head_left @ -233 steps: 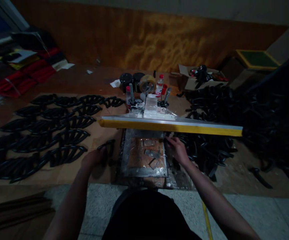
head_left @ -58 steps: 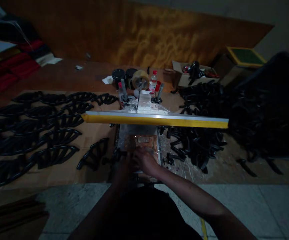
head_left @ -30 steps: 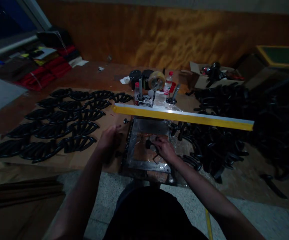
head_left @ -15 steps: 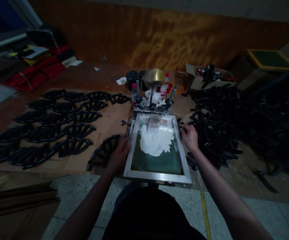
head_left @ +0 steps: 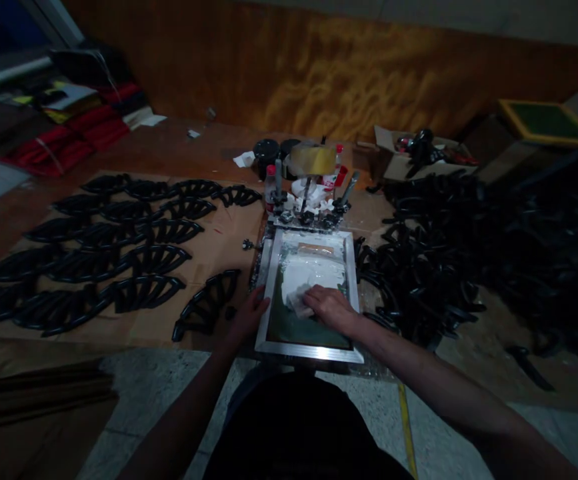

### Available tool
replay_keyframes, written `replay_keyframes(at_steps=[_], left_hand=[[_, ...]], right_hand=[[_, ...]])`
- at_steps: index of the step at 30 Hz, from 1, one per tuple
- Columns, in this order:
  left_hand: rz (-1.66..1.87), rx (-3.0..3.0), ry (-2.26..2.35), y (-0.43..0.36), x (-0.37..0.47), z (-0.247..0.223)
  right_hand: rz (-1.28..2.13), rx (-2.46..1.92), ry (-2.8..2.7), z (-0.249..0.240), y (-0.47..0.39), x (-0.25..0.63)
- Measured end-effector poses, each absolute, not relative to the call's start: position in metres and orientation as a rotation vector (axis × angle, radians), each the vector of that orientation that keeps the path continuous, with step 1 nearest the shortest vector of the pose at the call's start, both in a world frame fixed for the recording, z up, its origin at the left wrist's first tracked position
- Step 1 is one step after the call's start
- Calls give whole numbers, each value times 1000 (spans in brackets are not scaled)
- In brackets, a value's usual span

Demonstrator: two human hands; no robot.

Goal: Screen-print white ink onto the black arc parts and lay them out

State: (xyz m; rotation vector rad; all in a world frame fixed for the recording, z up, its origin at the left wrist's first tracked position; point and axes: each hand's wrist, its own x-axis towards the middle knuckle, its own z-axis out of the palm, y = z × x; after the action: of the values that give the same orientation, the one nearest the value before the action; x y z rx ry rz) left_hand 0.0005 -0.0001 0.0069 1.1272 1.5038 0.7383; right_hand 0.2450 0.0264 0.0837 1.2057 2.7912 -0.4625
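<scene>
Pinching the pale scraper (head_left: 297, 303) in the right hand (head_left: 331, 305), six o'clock on the white paste (head_left: 319, 270) inside the silver frame (head_left: 313, 351); touching that frame at nine with a half-open left hand (head_left: 249, 313)!

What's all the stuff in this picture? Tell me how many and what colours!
Printing screen: one, silver-framed green, centre
Paste: one patch, white, on the screen
Scraper: one, pale, over the paste
Curved pieces: too many to count, black, left rows, right heap
Cardboard sheet: one, brown, under the rows
Tape roll: one, yellowish, behind the screen
Bottles: two, red-capped, behind the screen
Jars: two, black, behind the screen
Open box: one, tan, back right
Panel: one, green, yellow-bordered, back right
Bundles: several, red, back left
Table: one, brown, underneath
Left hand: one, bare, at the screen's left edge
Right hand: one, bare, holding the scraper
</scene>
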Motion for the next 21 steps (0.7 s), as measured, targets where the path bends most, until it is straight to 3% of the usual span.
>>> replay_keyframes(at_steps=[4, 8, 12, 16, 21], left_hand=[[753, 1110, 1512, -1, 4, 11], [771, 1111, 1535, -2, 5, 14], [781, 1076, 1498, -1, 4, 9], [742, 1088, 1507, -1, 2, 12], [756, 1163, 1518, 1, -1, 51]], right_hand=[[-550, 1241, 2812, 91, 36, 247], [-379, 1461, 2879, 69, 29, 240], [-472, 1285, 2969, 50, 3, 249], [-616, 1448, 2927, 68, 20, 250], [-509, 1954, 2787, 108, 94, 245]])
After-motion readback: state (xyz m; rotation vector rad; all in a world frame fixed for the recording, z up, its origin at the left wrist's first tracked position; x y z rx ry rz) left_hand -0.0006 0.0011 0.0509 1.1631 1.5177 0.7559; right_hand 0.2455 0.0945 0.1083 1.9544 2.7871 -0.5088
